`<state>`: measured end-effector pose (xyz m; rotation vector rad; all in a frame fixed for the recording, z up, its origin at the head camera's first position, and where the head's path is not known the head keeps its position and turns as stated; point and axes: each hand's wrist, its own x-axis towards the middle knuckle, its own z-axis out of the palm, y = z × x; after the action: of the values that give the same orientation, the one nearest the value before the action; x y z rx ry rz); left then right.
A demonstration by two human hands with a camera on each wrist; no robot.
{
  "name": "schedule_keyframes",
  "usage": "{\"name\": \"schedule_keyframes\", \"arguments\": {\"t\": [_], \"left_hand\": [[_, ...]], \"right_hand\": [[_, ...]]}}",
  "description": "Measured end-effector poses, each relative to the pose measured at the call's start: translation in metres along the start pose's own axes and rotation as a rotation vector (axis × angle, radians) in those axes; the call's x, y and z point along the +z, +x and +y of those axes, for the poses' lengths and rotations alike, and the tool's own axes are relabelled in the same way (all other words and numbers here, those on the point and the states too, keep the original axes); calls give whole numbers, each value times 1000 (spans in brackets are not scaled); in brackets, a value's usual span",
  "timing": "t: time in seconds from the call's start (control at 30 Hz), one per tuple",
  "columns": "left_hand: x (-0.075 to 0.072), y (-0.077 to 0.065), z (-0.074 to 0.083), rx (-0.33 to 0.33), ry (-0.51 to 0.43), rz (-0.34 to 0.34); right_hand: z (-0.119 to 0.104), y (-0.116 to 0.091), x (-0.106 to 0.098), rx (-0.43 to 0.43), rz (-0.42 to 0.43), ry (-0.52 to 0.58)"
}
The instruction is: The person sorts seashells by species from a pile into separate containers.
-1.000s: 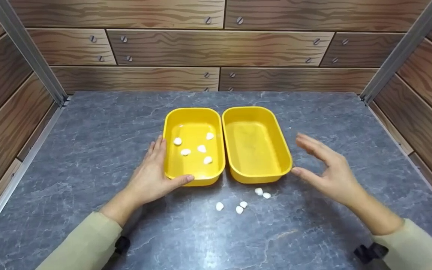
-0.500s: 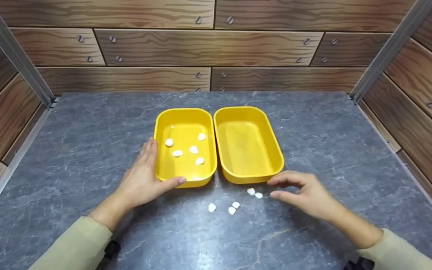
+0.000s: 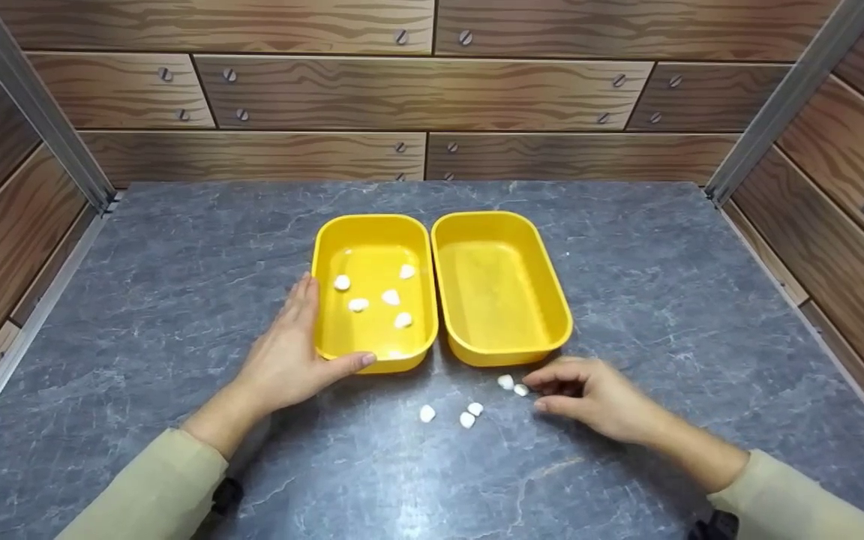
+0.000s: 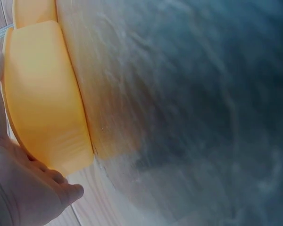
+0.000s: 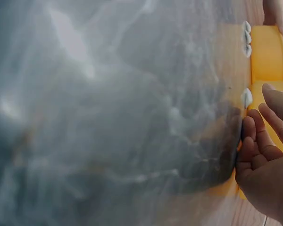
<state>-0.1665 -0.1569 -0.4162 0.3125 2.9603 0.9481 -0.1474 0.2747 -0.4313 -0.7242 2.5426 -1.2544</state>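
Head view: the nearest white pebble (image 3: pixel 520 390) is seen on the grey table (image 3: pixel 642 292), just to the left of the right hand's (image 3: pixel 601 397) fingertips and a little in front of the near wall of the right yellow box (image 3: pixel 503 358). This sideways closeness is judged to matter most, since the pebble is set level with the gap between forefinger and thumb. Its outline is small and rounded, so no clear long axis can be made out. The boxes, by contrast, are laid with their long sides running away from the person.

By the right hand the pebble is approached far more closely than by the left hand (image 3: pixel 282 364). Between the right forefinger and thumb a narrow gap is left, the other fingers are partly bent, and no object is seen to be gripped; whether the pebble is touched by the forefinger cannot be told. Just beyond it, farther left, a second pebble (image 3: pixel 505 382) is found, with a touching or nearly touching pair (image 3: pixel 471 415) and a lone pebble (image 3: pixel 427 413) spread farther left and nearer the person.

The left hand is rested on the left yellow box (image 3: pixel 402 365), its fingers laid straight along the outer side and its thumb stretched over the near rim. Five pebbles (image 3: pixel 390 298) are held inside that box.
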Motion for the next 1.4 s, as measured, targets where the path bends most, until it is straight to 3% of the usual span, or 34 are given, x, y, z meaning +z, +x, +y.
{"name": "schedule_keyframes", "arguments": {"t": [0.27,0.63,1.4], "left_hand": [[2,2,1,7,-3,0],[4,2,-1,13,-5,12],[3,0,-2,13,8,17]], "right_hand": [[6,0,4,-25,-7,-15],[9,0,3,-25,-12,-169],[8,2,9,-45,15,-132]]}}
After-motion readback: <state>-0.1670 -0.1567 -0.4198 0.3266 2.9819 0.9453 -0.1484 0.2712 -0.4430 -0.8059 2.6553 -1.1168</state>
